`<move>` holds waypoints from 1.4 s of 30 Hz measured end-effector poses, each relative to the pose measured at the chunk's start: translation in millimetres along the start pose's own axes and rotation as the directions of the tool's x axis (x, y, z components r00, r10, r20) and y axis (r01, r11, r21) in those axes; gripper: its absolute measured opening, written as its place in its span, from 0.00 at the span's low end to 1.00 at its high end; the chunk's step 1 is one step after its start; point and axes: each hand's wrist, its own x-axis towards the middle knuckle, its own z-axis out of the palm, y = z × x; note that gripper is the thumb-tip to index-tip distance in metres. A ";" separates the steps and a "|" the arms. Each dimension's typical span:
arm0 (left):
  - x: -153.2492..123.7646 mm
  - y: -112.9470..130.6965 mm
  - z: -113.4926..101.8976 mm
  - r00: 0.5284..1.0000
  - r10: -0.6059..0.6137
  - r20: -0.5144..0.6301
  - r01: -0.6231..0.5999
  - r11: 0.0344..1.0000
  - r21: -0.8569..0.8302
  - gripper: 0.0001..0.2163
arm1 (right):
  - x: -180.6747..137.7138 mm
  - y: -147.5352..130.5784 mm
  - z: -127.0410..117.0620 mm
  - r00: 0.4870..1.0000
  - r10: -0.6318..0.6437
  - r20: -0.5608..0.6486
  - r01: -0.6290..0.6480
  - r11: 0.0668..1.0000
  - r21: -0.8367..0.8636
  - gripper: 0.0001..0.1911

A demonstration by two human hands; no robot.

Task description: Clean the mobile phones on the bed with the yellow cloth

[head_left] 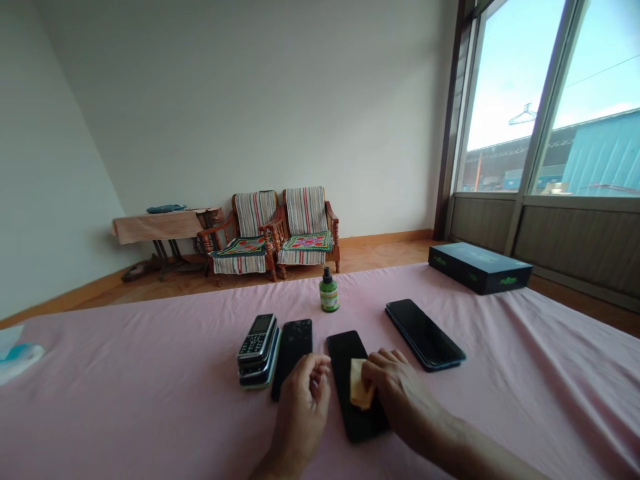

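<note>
A black smartphone [350, 353] lies flat in front of me on the pink tablecloth [150, 400]. My right hand [395, 390] presses a folded yellow cloth [359, 390] onto its screen, fingers closed on the cloth. My left hand [303, 407] rests on the table beside the phone's left edge, fingers curled, thumb near the phone. Another black smartphone [295, 350] lies just left of that hand. A stack of phones topped by a keypad phone [257, 350] sits further left. A larger dark phone [424, 333] lies to the right.
A small green spray bottle [329, 291] stands behind the phones. A dark flat box [479, 267] sits at the far right of the table. A white-blue pack [17, 357] lies at the left edge. Two wooden armchairs [273, 233] and a side table [160, 227] stand by the wall.
</note>
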 end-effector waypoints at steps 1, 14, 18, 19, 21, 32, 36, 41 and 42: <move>-0.3 -1.1 0.8 1.000 -0.004 0.004 0.004 1.000 0.001 0.09 | -0.6 -0.7 -3.3 1.000 0.001 -0.004 -0.001 1.000 -0.003 0.12; -8.3 20.8 2.9 0.978 0.008 0.210 -0.032 0.993 0.110 0.10 | 2.1 -4.4 10.1 0.998 0.038 0.046 -0.031 0.989 -0.146 0.06; -10.9 27.8 4.2 0.973 0.005 0.229 -0.026 0.996 0.090 0.13 | -15.4 -2.6 8.4 0.999 -0.013 0.044 0.013 1.000 -0.003 0.09; -11.3 28.2 4.4 0.971 0.006 0.238 -0.026 0.997 0.079 0.14 | -20.5 -2.9 6.7 0.999 -0.020 0.044 0.019 0.999 0.029 0.10; -11.7 28.4 4.1 0.965 0.008 0.261 -0.028 0.997 0.073 0.15 | -26.1 -2.0 3.3 0.999 -0.033 0.042 0.030 0.997 0.069 0.12; -11.1 26.5 -0.8 0.939 -0.036 0.341 -0.019 0.988 0.155 0.28 | 61.1 42.5 5.1 0.996 -0.091 0.000 0.091 0.996 -0.019 0.15; -10.9 26.3 0.3 0.946 -0.027 0.322 -0.027 0.986 0.163 0.27 | 54.2 42.7 2.6 0.994 -0.112 0.000 0.112 0.994 -0.015 0.18; -12.1 25.7 2.4 0.950 0.002 0.312 -0.050 0.988 0.146 0.27 | -4.6 17.2 -7.9 0.989 -0.141 0.043 0.141 0.990 0.007 0.13; -12.2 25.3 3.0 0.951 0.007 0.309 -0.053 0.989 0.140 0.26 | -17.7 10.4 -10.4 0.989 -0.140 0.051 0.138 0.990 0.032 0.14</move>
